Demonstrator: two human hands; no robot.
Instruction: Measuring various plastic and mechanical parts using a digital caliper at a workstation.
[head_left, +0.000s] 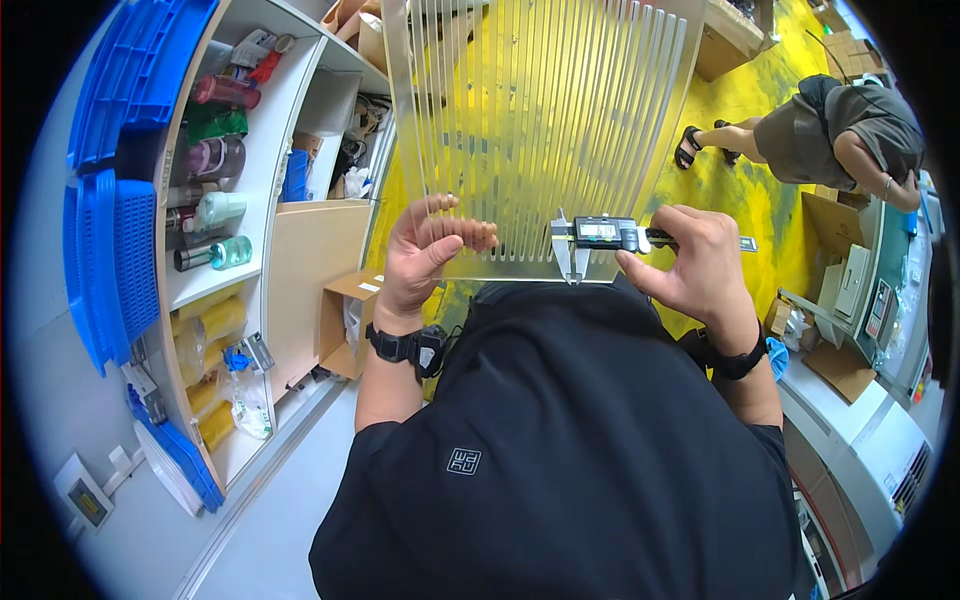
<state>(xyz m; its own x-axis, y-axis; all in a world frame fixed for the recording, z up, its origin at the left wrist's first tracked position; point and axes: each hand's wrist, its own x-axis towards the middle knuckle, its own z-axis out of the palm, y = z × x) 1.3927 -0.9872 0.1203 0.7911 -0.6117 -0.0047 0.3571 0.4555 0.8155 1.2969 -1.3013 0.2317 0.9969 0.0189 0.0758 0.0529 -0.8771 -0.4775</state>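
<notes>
A large clear plastic panel with long parallel slots stretches away in front of me, its near edge close to my body. My left hand grips its near left corner, thumb on the near face and fingers showing through the slotted plastic. A digital caliper with a small display lies across the panel's near end. Around its beam and slide, my right hand is closed, with the thumb beside the display. The caliper's jaws point toward me at the panel's near edge; whether they touch the plastic, I cannot tell.
Left stands a shelf unit holding bottles and packages, with blue plastic baskets beside it. An open cardboard box sits near its base. Another person bends over at the far right on the yellow floor, near more boxes.
</notes>
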